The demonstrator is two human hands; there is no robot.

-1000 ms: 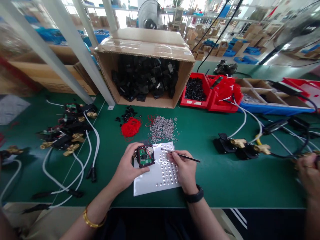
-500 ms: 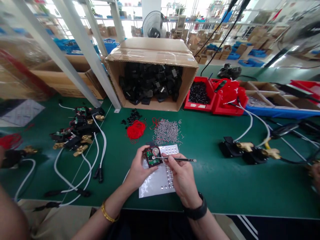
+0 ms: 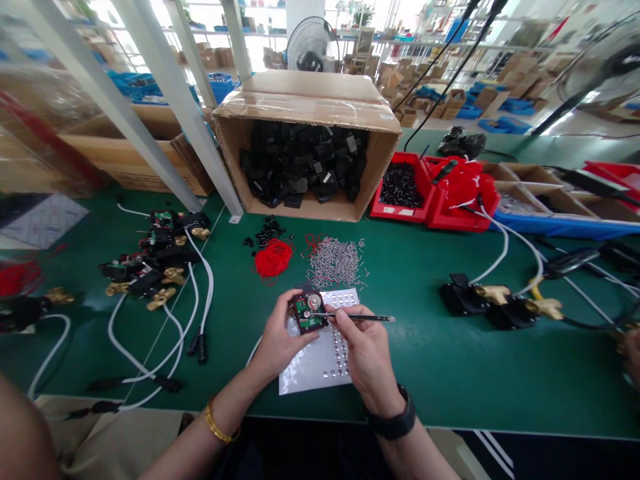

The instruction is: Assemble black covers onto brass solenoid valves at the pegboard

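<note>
My left hand point(image 3: 281, 328) is closed round a small black housing, with a green circuit board point(image 3: 303, 311) and a round pale part facing up. Between the thumb and fingers of my right hand point(image 3: 367, 347) is a pair of slim black tweezers point(image 3: 367, 317), lying nearly level. Their thin tip reaches over the board; whether it touches cannot be made out. Below both hands lies a white sheet point(image 3: 303, 370) with rows of small shiny round pieces. Just beyond it are a heap of small metal screws or pins point(image 3: 334, 260) and a bundle of red rings point(image 3: 273, 259).
A cardboard box point(image 3: 307, 100) of black housings stands behind. Red bins point(image 3: 400, 212) and a blue divided tray point(image 3: 565, 225) are at right. Brass-fitted units with white cables lie left point(image 3: 163, 257) and right point(image 3: 465, 293). Parts of other people show at both edges.
The housing has shifted very slightly right under the tweezers, with both hands keeping their grip. At the left edge, a co-worker's hand has moved out of view.
</note>
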